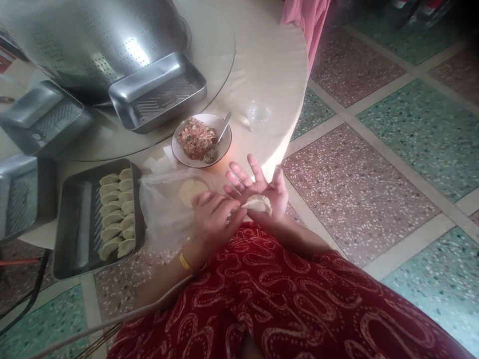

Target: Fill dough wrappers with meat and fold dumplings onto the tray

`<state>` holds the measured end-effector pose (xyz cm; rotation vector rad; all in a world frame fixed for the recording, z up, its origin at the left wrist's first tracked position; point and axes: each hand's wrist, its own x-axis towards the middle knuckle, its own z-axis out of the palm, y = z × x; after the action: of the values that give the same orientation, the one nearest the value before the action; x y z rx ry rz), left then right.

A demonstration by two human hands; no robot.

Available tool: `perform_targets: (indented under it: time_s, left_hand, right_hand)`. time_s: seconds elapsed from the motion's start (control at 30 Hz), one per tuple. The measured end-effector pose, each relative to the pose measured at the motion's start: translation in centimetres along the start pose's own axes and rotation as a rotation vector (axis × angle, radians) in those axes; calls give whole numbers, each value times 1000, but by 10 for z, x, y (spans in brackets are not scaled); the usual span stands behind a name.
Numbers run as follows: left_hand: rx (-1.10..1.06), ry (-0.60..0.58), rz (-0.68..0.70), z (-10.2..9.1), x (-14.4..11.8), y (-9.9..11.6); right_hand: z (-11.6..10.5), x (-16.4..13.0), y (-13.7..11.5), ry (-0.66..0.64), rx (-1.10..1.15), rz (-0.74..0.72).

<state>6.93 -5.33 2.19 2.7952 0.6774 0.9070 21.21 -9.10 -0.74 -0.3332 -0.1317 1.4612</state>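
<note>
A folded pale dumpling point(258, 203) lies in the palm of my right hand point(262, 192), whose fingers are spread upward. My left hand point(211, 219) pinches the dumpling's left end with its fingertips; a yellow band circles that wrist. Just left of the hands, round dough wrappers point(190, 191) rest on a clear plastic bag point(160, 209). Beyond the hands stands a white bowl point(224, 149) of minced filling with a metal spoon point(220, 137) in it. A dark tray point(75, 249) at the left holds several finished dumplings point(116, 214) in rows.
Empty steel trays point(157, 92) and a large perforated steel colander point(90, 40) crowd the round table's turntable. A small clear plastic cup point(259, 115) stands near the table edge point(295, 99). Terrazzo floor lies to the right. My red patterned lap point(280, 299) fills the foreground.
</note>
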Motion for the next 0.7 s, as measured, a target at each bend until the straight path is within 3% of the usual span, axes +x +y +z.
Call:
perform_targets:
  time_s: [0.23,0.4,0.7]
  left_hand:
    - [-60,-49,-37,0,-5,-1]
    - [-47,25,-48,-2,0,-2]
    - [-27,3,-28,-3,0,0]
  right_hand:
    - [4,0,-2,75,-32,0]
    - [5,-1,1,41,-38,39]
    - [4,0,6,13,-11,81]
